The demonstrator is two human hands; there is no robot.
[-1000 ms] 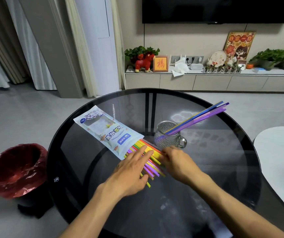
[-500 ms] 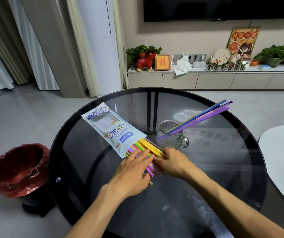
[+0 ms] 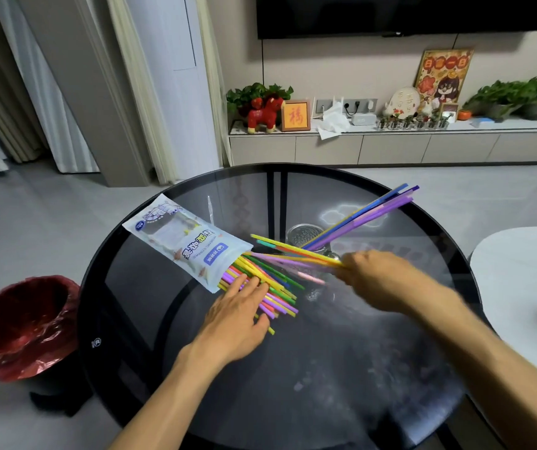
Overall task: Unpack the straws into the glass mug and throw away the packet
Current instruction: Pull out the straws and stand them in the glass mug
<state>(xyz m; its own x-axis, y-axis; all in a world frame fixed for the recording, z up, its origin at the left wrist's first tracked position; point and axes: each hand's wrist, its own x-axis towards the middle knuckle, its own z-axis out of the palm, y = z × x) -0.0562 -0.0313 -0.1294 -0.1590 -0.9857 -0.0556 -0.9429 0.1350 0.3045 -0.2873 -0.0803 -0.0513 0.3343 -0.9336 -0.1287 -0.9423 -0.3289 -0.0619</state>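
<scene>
Head view: we are pinching light, bendy straws in our right hand mid-counter; left hand is pressing flat.

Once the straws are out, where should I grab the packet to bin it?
Probably pinch the packet at its open mouth end, coming from your near side: that edge faces you. The left hand rests on the loose straws right beside it; the red-lined bin stands on the floor, left.
</scene>
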